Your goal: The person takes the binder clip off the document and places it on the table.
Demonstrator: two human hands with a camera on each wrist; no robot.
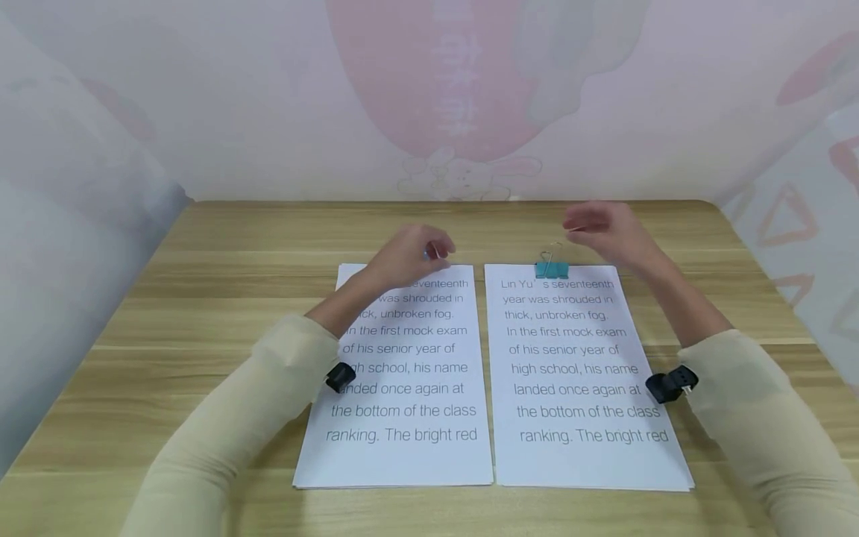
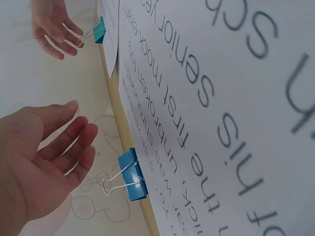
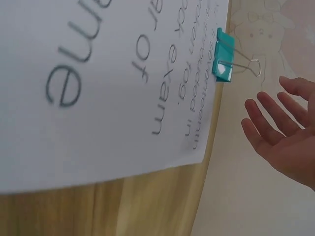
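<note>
Broad wooden tabletop (image 1: 221, 268) against a pale wall with a faint rabbit drawing

Two printed sheets side by side, long axes running away from the body: left sheet (image 1: 403, 418) and right sheet (image 1: 584, 447), near each other, a narrow strip of wood between

At the far edge of each sheet, a small binder clip: blue clip (image 2: 133, 174) clamped on the left sheet's top edge, wire handles pointing away from the paper toward the wall; teal clip (image 1: 552, 267) likewise on the right sheet's top edge, handles up and outward

Left hand (image 1: 409, 253) over the far end of the left sheet, released, fingers straight and loosely spread, palm facing the blue clip; clip just beyond the fingertips, apart, not touched, handles aimed at the palm

Right hand (image 1: 607, 227) just beyond and to the right of the teal clip, also released, fingers relaxed and open, holding nothing; from the right wrist view a clear gap between fingertips and wire handles

Each hand nearest its own clip, both clips lying toward the paper from the palms, handle axis in line with the sheets' length
</note>
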